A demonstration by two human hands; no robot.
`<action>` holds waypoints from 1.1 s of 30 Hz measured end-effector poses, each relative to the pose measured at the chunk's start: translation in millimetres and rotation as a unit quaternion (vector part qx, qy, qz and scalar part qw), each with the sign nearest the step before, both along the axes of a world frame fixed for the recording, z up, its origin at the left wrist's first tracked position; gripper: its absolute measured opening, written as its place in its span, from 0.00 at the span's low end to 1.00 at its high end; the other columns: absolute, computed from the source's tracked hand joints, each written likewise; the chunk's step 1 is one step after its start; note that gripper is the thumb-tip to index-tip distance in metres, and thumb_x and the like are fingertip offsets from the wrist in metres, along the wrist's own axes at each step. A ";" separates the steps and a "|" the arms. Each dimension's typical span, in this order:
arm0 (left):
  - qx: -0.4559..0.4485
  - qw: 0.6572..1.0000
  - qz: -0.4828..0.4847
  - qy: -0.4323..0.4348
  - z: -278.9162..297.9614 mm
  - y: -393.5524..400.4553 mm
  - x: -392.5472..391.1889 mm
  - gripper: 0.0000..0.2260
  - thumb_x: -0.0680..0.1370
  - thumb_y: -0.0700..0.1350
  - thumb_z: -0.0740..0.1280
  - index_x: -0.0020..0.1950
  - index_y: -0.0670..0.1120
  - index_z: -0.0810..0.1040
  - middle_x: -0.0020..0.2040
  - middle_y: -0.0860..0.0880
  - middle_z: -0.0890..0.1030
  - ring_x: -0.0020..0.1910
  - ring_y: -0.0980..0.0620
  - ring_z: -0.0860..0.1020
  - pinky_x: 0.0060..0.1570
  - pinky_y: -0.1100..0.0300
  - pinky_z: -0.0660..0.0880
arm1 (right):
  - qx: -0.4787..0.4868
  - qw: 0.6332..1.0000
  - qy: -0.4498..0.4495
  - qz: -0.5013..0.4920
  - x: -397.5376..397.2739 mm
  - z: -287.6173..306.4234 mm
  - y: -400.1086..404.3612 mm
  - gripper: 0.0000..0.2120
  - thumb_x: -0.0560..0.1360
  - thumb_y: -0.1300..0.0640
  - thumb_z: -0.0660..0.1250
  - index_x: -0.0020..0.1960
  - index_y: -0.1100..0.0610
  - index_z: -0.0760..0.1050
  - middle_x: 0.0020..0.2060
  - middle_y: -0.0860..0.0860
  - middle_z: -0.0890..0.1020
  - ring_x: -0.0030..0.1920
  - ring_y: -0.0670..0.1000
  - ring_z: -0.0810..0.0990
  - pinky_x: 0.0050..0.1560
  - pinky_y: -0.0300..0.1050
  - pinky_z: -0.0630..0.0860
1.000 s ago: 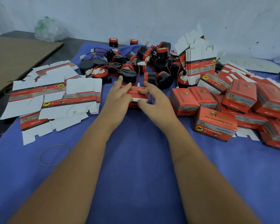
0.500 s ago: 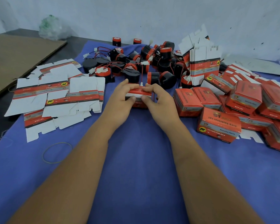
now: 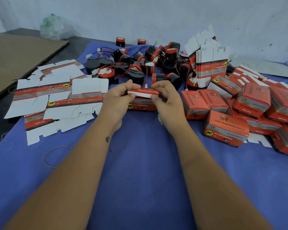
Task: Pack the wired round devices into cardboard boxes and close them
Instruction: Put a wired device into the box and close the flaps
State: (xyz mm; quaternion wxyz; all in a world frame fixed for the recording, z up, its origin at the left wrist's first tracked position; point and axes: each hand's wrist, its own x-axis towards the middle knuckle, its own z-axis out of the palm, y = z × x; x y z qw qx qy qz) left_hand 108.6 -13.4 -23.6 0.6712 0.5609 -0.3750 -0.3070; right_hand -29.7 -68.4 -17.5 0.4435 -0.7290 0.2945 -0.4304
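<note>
A small red cardboard box (image 3: 142, 105) stands on the blue cloth in front of me. Its top lid flap (image 3: 142, 93) is raised a little, white edge showing. My left hand (image 3: 119, 98) pinches the flap's left end and my right hand (image 3: 167, 97) pinches its right end. What is inside the box is hidden. Behind it lies a heap of black and red round devices (image 3: 150, 67) with red wires and white plugs.
Flat unfolded box blanks (image 3: 56, 97) lie at the left. A standing stack of blanks (image 3: 211, 65) is at the back right. Several closed red boxes (image 3: 226, 128) are piled at the right. A rubber band (image 3: 56, 156) lies near left. Brown cardboard (image 3: 15, 57) covers the far left.
Both hands shifted from pressing the box's sides to pinching the ends of its lid flap, which now sits slightly raised above the box.
</note>
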 end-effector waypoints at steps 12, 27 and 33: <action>-0.003 0.998 -0.014 0.063 1.6 -0.1 3.3 0.22 0.75 0.26 0.62 0.41 0.51 0.86 0.68 0.51 0.76 0.67 0.50 0.73 0.60 0.52 0.77 | 0.011 0.999 -0.013 -0.040 -0.2 -1.6 -3.3 0.11 0.76 0.68 0.67 0.42 0.53 0.76 0.54 0.46 0.79 0.59 0.51 0.80 0.58 0.52 0.78; -0.010 0.858 0.115 -0.501 -1.1 7.7 -15.3 0.16 0.72 0.34 0.71 0.58 0.44 0.84 0.61 0.43 0.80 0.64 0.40 0.71 0.62 0.58 0.66 | 0.042 0.998 -0.012 -0.051 2.5 -4.5 -8.3 0.16 0.75 0.74 0.56 0.42 0.59 0.78 0.61 0.51 0.80 0.45 0.44 0.77 0.40 0.30 0.74; 0.004 0.859 0.145 -0.492 2.6 8.2 -15.5 0.10 0.73 0.35 0.71 0.52 0.45 0.86 0.43 0.44 0.79 0.47 0.43 0.72 0.41 0.65 0.58 | -0.007 0.998 0.032 -0.054 4.7 -6.6 -6.4 0.09 0.73 0.73 0.58 0.43 0.63 0.75 0.57 0.55 0.80 0.46 0.51 0.77 0.43 0.29 0.73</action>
